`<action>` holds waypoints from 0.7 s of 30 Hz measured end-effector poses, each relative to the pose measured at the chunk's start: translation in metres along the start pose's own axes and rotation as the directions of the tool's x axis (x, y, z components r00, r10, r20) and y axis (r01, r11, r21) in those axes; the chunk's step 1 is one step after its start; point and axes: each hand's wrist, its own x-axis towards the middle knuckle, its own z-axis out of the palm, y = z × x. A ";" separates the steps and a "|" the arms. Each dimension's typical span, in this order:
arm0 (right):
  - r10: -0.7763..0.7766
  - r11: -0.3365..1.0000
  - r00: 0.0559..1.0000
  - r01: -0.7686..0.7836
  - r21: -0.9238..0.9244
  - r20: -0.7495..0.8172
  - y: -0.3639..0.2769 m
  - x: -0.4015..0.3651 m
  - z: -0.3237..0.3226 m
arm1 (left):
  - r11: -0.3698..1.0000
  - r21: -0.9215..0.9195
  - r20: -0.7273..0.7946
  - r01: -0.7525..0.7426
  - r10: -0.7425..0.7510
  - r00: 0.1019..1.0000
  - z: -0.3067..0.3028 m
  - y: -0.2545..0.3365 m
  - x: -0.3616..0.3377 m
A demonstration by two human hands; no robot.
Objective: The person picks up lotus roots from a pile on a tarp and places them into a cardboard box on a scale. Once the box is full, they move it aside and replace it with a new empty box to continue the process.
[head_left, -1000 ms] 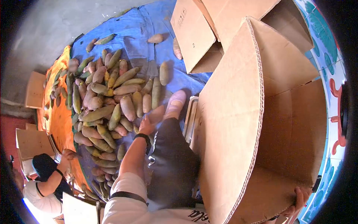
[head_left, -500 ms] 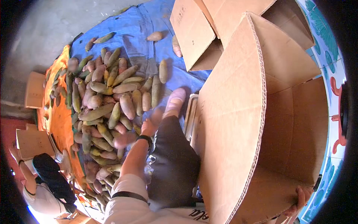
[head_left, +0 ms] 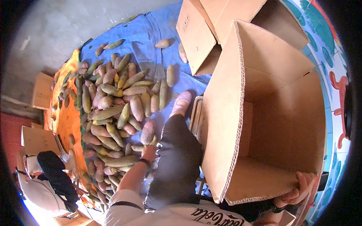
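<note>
My left hand (head_left: 150,153), with a dark band at the wrist, is closed around the near end of a long pinkish vegetable (head_left: 148,132). It is held over the near side of a heap of long green and pinkish vegetables (head_left: 109,113). At the lower right, my right hand (head_left: 301,187) grips the near rim of a large open cardboard box (head_left: 222,113). The box is tilted so its mouth faces me, and its visible inside holds nothing. Part of my right hand is hidden by the box edge.
Under the heap lie a blue tarp (head_left: 139,32) and an orange sheet (head_left: 66,120). Another cardboard box (head_left: 196,37) stands beyond mine. My foot (head_left: 183,101) rests beside a tray edge (head_left: 196,113). A person (head_left: 45,188) works at the lower left near more boxes.
The large box has tipped further toward me, showing more of its inside. My left hand has moved toward me, and the vegetable it holds now points away. The view has shifted slightly.
</note>
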 end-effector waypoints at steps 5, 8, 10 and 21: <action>-0.027 0.999 0.996 0.031 -0.036 0.090 -0.001 0.005 -0.007 | 0.999 -0.009 -0.043 -0.047 0.046 0.998 0.013 -0.013 -0.037; -0.077 0.996 0.989 0.081 -0.031 0.123 0.002 0.004 -0.007 | 0.999 0.031 -0.005 -0.022 0.022 1.000 0.015 -0.024 -0.058; -0.093 0.995 0.992 0.096 -0.035 0.086 -0.001 0.008 -0.004 | 0.998 0.064 0.025 -0.006 0.004 1.000 0.014 -0.033 -0.073; -0.138 0.985 0.990 0.138 0.107 -0.003 -0.006 0.018 0.005 | 0.976 -0.175 -0.101 0.130 -0.149 0.984 -0.081 -0.076 -0.107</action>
